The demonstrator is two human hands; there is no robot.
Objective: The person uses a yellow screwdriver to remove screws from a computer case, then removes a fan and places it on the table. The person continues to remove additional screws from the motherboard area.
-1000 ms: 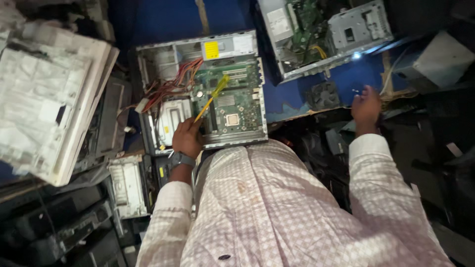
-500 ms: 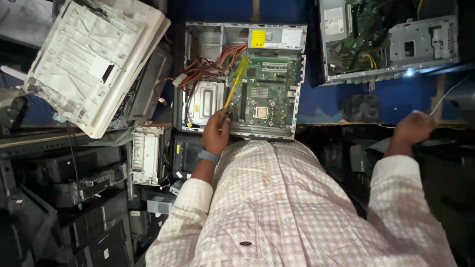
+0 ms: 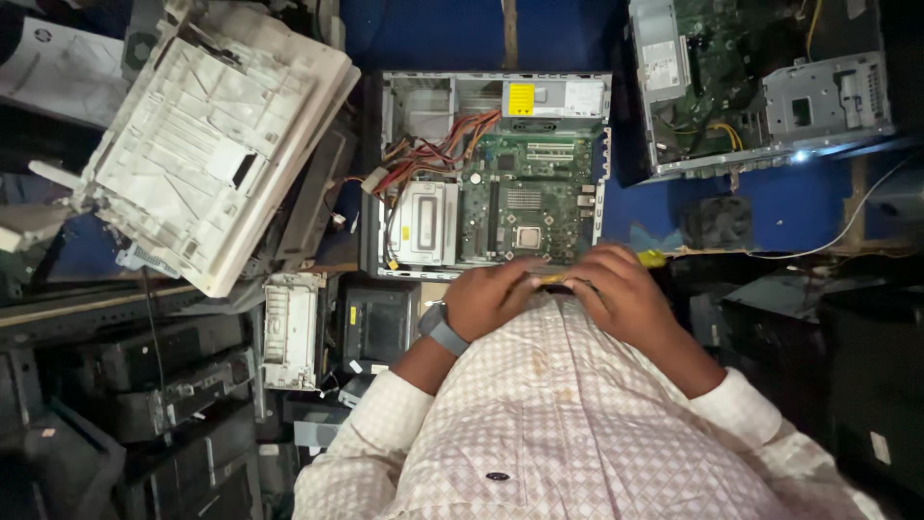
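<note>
Head cam, looking straight down. Both hands meet at the near edge of the open PC case (image 3: pixel 380 173), just over the person's checked shirt (image 3: pixel 577 424). Left hand (image 3: pixel 496 294) and right hand (image 3: pixel 621 294) are each wrapped around a yellow-handled screwdriver (image 3: pixel 651 258); only its yellow end shows, sticking out past the right hand, rest hidden by fingers. Grey watch (image 3: pixel 441 327) on left wrist. Inside case: green mobo (image 3: pixel 529 193) on the right side, silver optical drive (image 3: pixel 422 223) at near-left, red/orange wire bundle (image 3: pixel 433 149) above it, PSU w/ yellow label (image 3: pixel 553 98) along far edge. Second opened case (image 3: pixel 760 77) at far right. White printer shell (image 3: pixel 212 144) tilted, just left of the case. Small black fan (image 3: pixel 717 221) on blue surface (image 3: pixel 433 34), near right hand.
</note>
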